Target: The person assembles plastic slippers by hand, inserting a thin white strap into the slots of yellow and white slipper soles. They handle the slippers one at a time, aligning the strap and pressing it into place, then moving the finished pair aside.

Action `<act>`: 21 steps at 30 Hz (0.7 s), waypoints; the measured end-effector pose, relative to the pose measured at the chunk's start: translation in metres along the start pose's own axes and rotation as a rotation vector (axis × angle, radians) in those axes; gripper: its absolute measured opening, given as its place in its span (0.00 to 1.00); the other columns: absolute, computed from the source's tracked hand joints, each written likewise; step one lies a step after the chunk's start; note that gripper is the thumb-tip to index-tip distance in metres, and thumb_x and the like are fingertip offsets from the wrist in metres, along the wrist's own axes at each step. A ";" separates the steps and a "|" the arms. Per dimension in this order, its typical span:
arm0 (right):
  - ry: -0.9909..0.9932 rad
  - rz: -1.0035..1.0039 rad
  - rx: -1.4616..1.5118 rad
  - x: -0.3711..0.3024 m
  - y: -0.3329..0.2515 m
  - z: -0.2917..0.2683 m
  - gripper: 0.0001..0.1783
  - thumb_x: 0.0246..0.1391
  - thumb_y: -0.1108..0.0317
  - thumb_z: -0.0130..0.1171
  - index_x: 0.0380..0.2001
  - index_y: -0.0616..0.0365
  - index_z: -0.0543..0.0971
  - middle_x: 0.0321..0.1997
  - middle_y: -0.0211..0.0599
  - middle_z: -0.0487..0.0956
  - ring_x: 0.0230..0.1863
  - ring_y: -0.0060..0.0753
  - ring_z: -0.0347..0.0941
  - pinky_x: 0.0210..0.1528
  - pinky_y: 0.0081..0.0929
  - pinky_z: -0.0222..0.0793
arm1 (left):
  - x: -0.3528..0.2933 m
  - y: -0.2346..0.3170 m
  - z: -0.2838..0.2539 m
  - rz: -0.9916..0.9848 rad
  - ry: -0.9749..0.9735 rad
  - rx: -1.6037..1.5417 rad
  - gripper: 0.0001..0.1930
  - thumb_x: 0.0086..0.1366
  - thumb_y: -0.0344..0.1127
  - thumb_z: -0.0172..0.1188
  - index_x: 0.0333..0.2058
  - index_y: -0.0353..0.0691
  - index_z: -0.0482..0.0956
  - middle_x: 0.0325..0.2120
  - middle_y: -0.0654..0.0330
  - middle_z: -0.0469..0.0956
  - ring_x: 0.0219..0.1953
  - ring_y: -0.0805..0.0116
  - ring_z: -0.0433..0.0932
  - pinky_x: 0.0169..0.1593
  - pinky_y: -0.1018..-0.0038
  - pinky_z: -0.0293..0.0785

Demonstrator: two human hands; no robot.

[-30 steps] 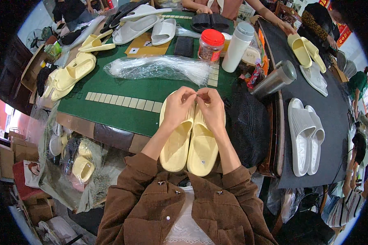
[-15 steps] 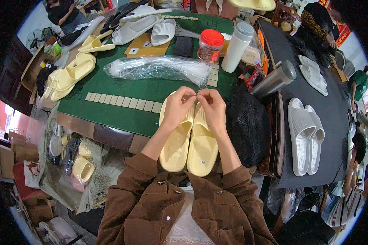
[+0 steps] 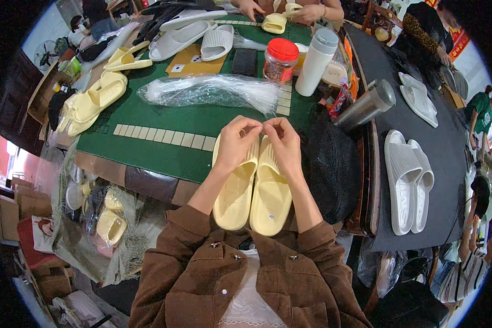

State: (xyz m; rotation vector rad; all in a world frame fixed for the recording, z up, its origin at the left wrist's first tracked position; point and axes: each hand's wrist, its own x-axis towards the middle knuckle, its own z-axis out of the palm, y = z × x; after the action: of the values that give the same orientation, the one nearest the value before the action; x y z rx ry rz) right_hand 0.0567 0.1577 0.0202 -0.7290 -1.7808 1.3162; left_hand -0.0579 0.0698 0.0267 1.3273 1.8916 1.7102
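Pale-yellow slides [image 3: 271, 192], ribbed straps; paired side by side, footbeds up; toes on the table [image 3: 112, 112], heels past its near edge; right heel marked.

From the left hand [image 3: 238, 143], bare green cloth [image 3: 169, 116] gives passage toward ten o'clock between a tile row [image 3: 164, 136] and a plastic-wrapped bundle [image 3: 216, 92], while a red-lidded jar [image 3: 279, 61] and white bottle [image 3: 314, 68] block one and a black mesh bag [image 3: 333, 175] fills three to four.
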 end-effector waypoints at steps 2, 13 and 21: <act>-0.011 -0.030 -0.013 -0.001 -0.002 0.000 0.06 0.56 0.72 0.60 0.36 0.63 0.78 0.35 0.33 0.79 0.35 0.23 0.76 0.38 0.23 0.71 | 0.000 0.002 0.003 0.006 0.014 0.000 0.05 0.60 0.27 0.62 0.35 0.33 0.82 0.28 0.61 0.76 0.28 0.77 0.74 0.32 0.78 0.70; -0.024 -0.078 -0.049 -0.005 -0.015 0.003 0.08 0.52 0.72 0.64 0.36 0.61 0.78 0.38 0.30 0.80 0.39 0.22 0.76 0.41 0.22 0.71 | -0.001 -0.012 0.008 0.211 0.020 0.322 0.07 0.54 0.27 0.64 0.33 0.33 0.80 0.28 0.55 0.75 0.32 0.59 0.74 0.35 0.68 0.71; -0.021 -0.138 -0.173 -0.005 -0.015 0.005 0.07 0.53 0.72 0.63 0.32 0.65 0.78 0.37 0.35 0.78 0.36 0.26 0.76 0.38 0.26 0.74 | 0.002 -0.015 0.005 0.221 -0.042 0.368 0.08 0.53 0.29 0.65 0.32 0.34 0.80 0.29 0.56 0.74 0.35 0.56 0.73 0.38 0.66 0.71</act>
State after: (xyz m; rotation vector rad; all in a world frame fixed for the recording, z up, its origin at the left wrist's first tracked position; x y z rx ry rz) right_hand 0.0548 0.1468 0.0322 -0.6738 -1.9429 1.0927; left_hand -0.0616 0.0760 0.0130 1.7497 2.1799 1.4554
